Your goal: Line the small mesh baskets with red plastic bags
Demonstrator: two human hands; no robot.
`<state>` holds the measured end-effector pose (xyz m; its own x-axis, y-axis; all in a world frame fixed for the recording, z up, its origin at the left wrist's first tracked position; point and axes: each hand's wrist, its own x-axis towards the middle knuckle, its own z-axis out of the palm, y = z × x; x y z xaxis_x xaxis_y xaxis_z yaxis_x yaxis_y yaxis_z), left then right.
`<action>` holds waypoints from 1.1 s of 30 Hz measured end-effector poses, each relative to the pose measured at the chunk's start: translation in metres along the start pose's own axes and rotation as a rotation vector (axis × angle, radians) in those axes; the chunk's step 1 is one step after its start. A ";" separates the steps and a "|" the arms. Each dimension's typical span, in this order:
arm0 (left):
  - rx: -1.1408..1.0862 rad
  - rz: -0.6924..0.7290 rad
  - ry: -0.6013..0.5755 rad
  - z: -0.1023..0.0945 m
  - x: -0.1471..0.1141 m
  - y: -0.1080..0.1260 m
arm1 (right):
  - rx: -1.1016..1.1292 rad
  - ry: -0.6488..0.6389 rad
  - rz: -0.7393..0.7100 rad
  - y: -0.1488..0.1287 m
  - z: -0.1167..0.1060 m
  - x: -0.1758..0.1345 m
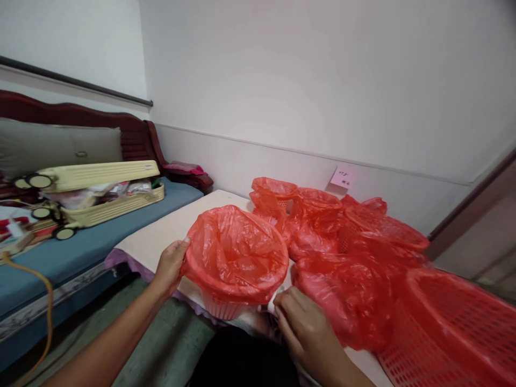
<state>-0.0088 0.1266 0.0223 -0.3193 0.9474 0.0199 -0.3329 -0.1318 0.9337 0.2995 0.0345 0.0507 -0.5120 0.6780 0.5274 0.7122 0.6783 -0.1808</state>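
Note:
A plastic basket [228,309] with slotted sides, lined with a thin red plastic bag [237,252], is tilted toward me over the near edge of the table. The bag is folded over its rim and lies crumpled inside. My left hand [172,263] grips the rim on the left side, thumb on top. My right hand [304,322] is closed just below the rim on the right. A small whitish bit shows at its fingertips, too unclear to name. Beside that hand lies a loose heap of red plastic bags [355,295].
Several more bag-lined baskets [318,199] stand along the wall. A large red basket [451,322] is at the near right. A pink note [341,177] leans on the wall. On the blue bed [121,231] at left lies a half-open cream suitcase [105,177]; a yellow cord [50,306] hangs down.

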 end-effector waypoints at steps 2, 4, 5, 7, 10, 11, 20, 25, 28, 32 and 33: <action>-0.016 -0.015 -0.011 0.003 -0.003 0.001 | -0.040 0.085 -0.081 -0.006 -0.002 0.005; -0.030 -0.026 -0.021 0.006 -0.008 0.003 | -0.092 0.110 -0.151 -0.010 0.001 0.013; -0.037 -0.028 -0.025 0.008 -0.010 0.004 | -0.114 0.111 -0.167 -0.010 0.004 0.018; -0.047 -0.031 -0.028 0.010 -0.014 0.005 | -0.122 0.102 -0.173 -0.007 0.013 0.026; -0.051 -0.034 -0.035 0.008 -0.016 0.004 | -0.078 0.101 -0.164 0.000 0.026 0.034; -0.046 -0.037 -0.032 0.005 -0.016 0.002 | -0.063 0.104 -0.161 0.001 0.029 0.034; 0.064 -0.085 0.163 -0.034 -0.023 -0.002 | -0.036 0.113 -0.121 -0.006 0.028 0.017; 0.106 0.067 0.170 -0.027 -0.052 0.023 | 0.007 0.140 -0.121 -0.011 0.030 0.008; 0.177 0.005 0.042 -0.017 -0.061 0.024 | 0.012 0.155 -0.129 -0.014 0.032 0.005; 0.151 -0.137 -0.074 -0.009 -0.062 0.013 | -0.001 0.156 -0.124 -0.016 0.033 0.001; 0.133 -0.155 -0.098 -0.008 -0.062 0.011 | 0.003 0.146 -0.126 -0.016 0.033 0.000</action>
<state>0.0004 0.0643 0.0289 -0.1838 0.9780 -0.0991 -0.2490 0.0512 0.9672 0.2725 0.0332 0.0263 -0.5214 0.5399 0.6608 0.6458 0.7559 -0.1080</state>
